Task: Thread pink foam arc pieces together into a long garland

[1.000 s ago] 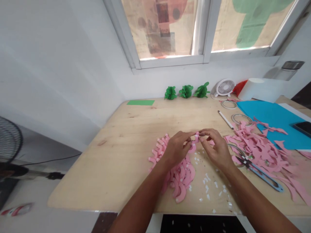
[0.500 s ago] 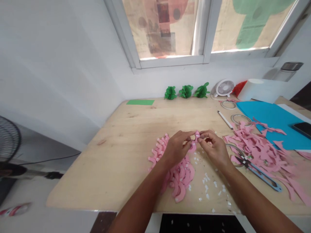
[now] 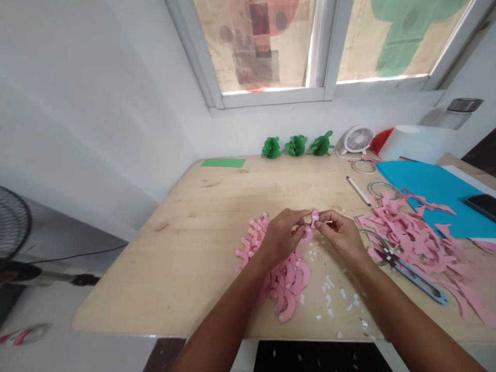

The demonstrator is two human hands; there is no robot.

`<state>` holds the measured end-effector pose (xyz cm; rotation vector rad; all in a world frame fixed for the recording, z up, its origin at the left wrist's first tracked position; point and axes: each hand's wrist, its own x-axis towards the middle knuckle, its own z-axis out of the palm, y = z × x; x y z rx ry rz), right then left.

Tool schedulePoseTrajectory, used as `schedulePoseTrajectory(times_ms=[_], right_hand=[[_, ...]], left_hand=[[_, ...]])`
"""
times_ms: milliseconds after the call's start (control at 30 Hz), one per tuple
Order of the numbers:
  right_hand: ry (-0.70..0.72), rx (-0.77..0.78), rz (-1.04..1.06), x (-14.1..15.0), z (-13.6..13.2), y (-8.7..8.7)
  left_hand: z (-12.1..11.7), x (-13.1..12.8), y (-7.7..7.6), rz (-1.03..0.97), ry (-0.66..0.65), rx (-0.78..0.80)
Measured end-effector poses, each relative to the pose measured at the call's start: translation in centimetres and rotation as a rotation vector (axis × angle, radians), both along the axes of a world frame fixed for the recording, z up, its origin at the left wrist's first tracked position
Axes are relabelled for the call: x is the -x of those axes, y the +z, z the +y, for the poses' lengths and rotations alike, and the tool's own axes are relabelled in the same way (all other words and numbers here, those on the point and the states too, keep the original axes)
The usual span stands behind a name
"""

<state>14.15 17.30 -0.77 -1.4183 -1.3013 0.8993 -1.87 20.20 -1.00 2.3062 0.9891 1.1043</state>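
Note:
My left hand (image 3: pixel 284 230) and my right hand (image 3: pixel 339 232) meet over the table, fingertips pinched on a small curved pink paper piece (image 3: pixel 314 217). White spots show on it, perhaps tape or backing. Another pink curved piece (image 3: pixel 307 235) hangs or lies just below the fingers; whether it is joined to the held one I cannot tell. Beneath my left hand and forearm spreads a pile of pink paper arcs (image 3: pixel 287 299), several with white ends, partly hidden by the arm. Tiny white scraps (image 3: pixel 329 297) are scattered between my forearms.
To the right lie pink offcuts (image 3: pixel 422 237), a blue cutter (image 3: pixel 418 284), tape rings (image 3: pixel 383 190), a white pen (image 3: pixel 359 191), blue sheets (image 3: pixel 426 181) and a phone (image 3: pixel 482 205). Green paper shapes (image 3: pixel 296 145), a small fan (image 3: pixel 358 139) and a green strip (image 3: pixel 223 163) stand or lie at the back.
Hardly anything differs. The fingers of my right hand have shifted slightly on the pink piece, while both hands stay in the same place.

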Motion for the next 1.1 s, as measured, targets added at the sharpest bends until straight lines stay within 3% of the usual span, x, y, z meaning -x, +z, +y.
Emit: schedulePoseTrajectory(times_ms=[1100], right_hand=[[-0.019, -0.012, -0.003, -0.31, 0.17, -0.34]], left_hand=[[-0.36, -0.07, 0.32, 0.056, -0.008, -0.013]])
